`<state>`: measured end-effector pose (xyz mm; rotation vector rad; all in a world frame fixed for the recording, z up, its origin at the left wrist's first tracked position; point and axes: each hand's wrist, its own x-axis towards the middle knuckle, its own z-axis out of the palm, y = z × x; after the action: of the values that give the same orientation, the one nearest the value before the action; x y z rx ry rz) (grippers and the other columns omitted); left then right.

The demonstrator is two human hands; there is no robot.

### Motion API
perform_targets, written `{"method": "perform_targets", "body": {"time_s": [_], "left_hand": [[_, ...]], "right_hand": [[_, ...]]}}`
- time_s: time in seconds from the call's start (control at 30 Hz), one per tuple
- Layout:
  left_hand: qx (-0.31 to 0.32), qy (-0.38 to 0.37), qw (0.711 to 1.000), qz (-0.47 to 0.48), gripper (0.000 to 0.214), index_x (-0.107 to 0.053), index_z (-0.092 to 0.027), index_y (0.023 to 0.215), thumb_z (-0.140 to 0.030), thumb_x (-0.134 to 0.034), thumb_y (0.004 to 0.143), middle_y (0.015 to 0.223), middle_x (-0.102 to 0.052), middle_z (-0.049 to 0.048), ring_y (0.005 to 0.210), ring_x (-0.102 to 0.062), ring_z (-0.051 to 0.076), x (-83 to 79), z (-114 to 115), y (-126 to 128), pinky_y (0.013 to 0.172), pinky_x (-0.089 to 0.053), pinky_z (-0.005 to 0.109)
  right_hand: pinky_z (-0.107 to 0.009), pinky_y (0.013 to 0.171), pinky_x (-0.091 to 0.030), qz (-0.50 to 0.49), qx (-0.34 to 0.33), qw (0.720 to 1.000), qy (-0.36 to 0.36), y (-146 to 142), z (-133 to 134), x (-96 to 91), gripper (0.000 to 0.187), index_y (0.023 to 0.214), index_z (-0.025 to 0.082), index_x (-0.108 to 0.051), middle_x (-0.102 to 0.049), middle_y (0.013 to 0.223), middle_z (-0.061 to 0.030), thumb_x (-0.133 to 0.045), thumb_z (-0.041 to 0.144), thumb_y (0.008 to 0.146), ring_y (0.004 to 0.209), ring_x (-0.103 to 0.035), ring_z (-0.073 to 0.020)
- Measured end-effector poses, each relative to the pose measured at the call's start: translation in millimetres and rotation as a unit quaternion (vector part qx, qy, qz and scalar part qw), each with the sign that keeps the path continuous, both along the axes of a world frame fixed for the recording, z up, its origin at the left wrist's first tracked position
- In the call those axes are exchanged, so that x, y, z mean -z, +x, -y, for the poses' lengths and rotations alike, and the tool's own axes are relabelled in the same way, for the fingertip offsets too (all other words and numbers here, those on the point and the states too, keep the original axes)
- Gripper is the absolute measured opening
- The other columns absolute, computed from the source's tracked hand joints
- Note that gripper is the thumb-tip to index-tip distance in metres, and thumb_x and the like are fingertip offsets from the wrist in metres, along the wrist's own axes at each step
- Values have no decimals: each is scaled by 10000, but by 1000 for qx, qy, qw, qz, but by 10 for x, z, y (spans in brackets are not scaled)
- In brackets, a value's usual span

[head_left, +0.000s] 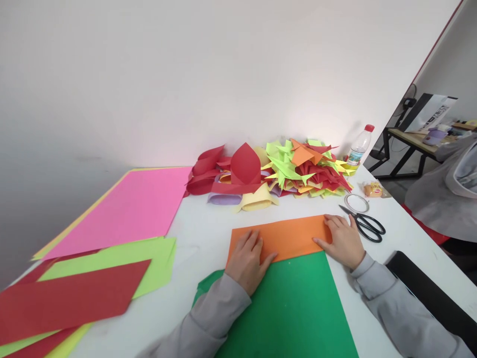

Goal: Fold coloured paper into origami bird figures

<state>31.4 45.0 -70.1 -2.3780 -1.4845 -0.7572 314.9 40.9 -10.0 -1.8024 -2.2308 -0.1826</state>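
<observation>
A folded strip of orange paper (286, 237) lies across the far end of a green sheet (290, 308) on the white table. My left hand (249, 261) rests on the strip's left end, fingers stretched and thumb apart. Over the right end lies my right hand (342, 238), its fingers spread flat along the edge and the thumb on the paper. Neither hand is closed round anything. Black-handled scissors (368, 226) lie just beyond my right hand, beside a roll of tape (357, 203).
Pink sheets (122, 209) and red paper strips (74, 293) cover the left side. Folded paper shapes (305, 169) are heaped against the wall. A plastic bottle (359, 146), a wrapped snack (373, 189) and a black slab (428, 298) lie right. Another person's grey clothing (443, 189) shows far right.
</observation>
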Motion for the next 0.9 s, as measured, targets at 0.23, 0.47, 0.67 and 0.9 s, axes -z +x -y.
{"method": "perform_targets", "body": {"time_s": [0.23, 0.47, 0.67, 0.9], "left_hand": [[-2, -45, 999, -31, 634, -613, -20, 1178, -552, -403, 905, 1269, -592, 218, 1214, -513, 356, -4, -13, -20, 990, -472, 470], [6, -96, 994, -48, 470, -563, -208, 1310, -434, -440, 916, 1373, -503, 187, 1259, -455, 366, -113, 15, 12, 999, -424, 523], [-22, -197, 979, -52, 493, -531, -308, 1333, -496, -467, 882, 1450, -426, 145, 1312, -366, 407, -284, 52, 93, 1032, -352, 549], [-40, -259, 963, -57, 639, -464, -327, 1377, -618, -505, 810, 1505, -348, 128, 1346, -291, 442, -451, 96, 178, 1061, -284, 561]], "right_hand": [[-683, 1039, -127, 1, -1, 1000, 3, 26, -10, 40, 514, 1094, 180, -586, -585, 1269, -154, -480, 624, 856, 1133, -515, -323], [-675, 1049, -124, 6, -5, 1000, 0, 32, -9, 44, 515, 1105, 166, -578, -580, 1273, -156, -481, 612, 866, 1147, -505, -317], [-675, 1037, -152, 10, -3, 1000, -3, 29, -16, 55, 515, 1106, 164, -579, -575, 1277, -165, -468, 607, 869, 1142, -501, -320], [-664, 1052, -125, 17, 6, 1000, -5, -36, -14, 15, 535, 1100, 156, -591, -585, 1258, -159, -462, 619, 865, 1131, -496, -324]]}}
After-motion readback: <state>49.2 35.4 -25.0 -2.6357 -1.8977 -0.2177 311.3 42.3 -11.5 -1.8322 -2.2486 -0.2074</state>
